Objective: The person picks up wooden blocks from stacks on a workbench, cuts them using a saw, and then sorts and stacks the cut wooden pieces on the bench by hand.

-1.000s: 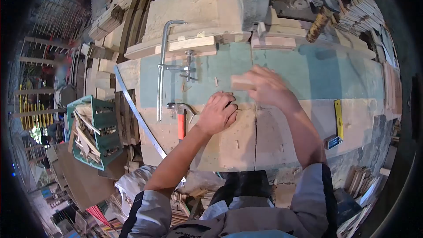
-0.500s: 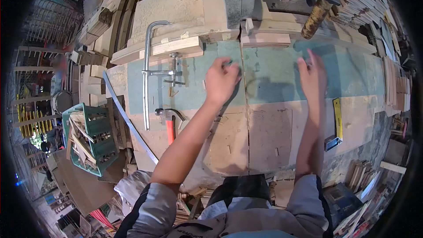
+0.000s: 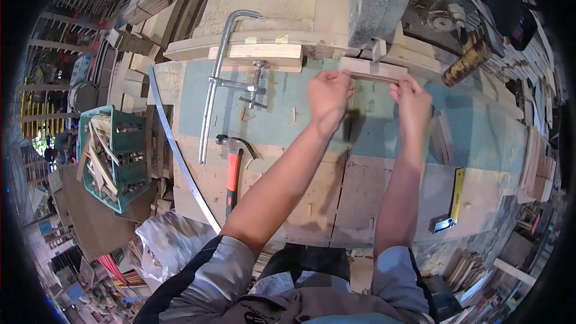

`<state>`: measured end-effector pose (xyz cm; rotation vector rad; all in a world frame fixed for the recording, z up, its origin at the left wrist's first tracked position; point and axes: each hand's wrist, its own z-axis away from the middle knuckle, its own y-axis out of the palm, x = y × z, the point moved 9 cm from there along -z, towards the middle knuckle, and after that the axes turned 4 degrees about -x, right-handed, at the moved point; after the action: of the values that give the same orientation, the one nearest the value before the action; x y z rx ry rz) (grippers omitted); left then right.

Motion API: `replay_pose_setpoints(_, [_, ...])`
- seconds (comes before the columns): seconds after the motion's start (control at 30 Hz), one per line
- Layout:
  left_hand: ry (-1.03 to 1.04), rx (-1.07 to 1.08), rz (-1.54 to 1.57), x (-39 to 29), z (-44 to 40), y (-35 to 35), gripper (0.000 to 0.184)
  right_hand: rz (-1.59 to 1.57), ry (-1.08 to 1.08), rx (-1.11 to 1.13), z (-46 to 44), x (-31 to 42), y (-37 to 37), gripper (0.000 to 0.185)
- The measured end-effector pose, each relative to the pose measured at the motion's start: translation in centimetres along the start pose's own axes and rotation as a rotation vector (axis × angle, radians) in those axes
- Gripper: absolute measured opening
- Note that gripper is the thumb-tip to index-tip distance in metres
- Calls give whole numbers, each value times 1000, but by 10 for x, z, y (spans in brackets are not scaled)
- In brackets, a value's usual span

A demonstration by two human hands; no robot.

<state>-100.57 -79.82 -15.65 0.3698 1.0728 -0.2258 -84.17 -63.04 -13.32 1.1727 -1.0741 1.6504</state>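
Observation:
A short pale wooden strip (image 3: 375, 70) lies along the back rail of the workbench, below the upright post. My left hand (image 3: 329, 97) is closed at the strip's left end, fingertips pinched together. At the right end, the bent fingers and thumb of my right hand (image 3: 412, 101) pinch the strip. Left of my left hand, a metal bar clamp (image 3: 213, 99) rests on the green bench surface (image 3: 294, 93) beside another wooden block (image 3: 264, 55). Nearer to me is a claw hammer (image 3: 233, 168) with an orange and black handle, partly behind my left forearm.
A yellow-bladed try square (image 3: 456, 195) lies at the right, with what looks like a reddish block (image 3: 442, 138) behind it. A long metal strip (image 3: 180, 153) crosses the bench's left side. A green crate (image 3: 129, 168) holds wood scraps. A rusty cylindrical handle (image 3: 465, 63) juts over the back right.
Both hands have come to the ends of the wooden strip and closed there; before, they hovered apart over the bench. The view has shifted, and the hammer shows more fully.

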Motion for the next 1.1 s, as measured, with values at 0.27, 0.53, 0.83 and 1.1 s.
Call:
replay_pose_setpoints(0.27, [15, -167, 231, -17, -3, -59, 15, -22, 6, 44, 23, -2, 62, 44])
replay_pose_setpoints(0.53, [309, -40, -31, -19, 7, -50, 46, -111, -144, 35, 35, 6, 67, 41])
replay_pose_setpoints(0.83, [809, -77, -626, -72, 40, -35, 39, -69, -49, 215, 39, 8, 67, 53])
replay_pose_setpoints(1.1, [1388, -159, -1297, -94, 31, 0, 20, -296, 105, 419, 31, -4, 71, 55])
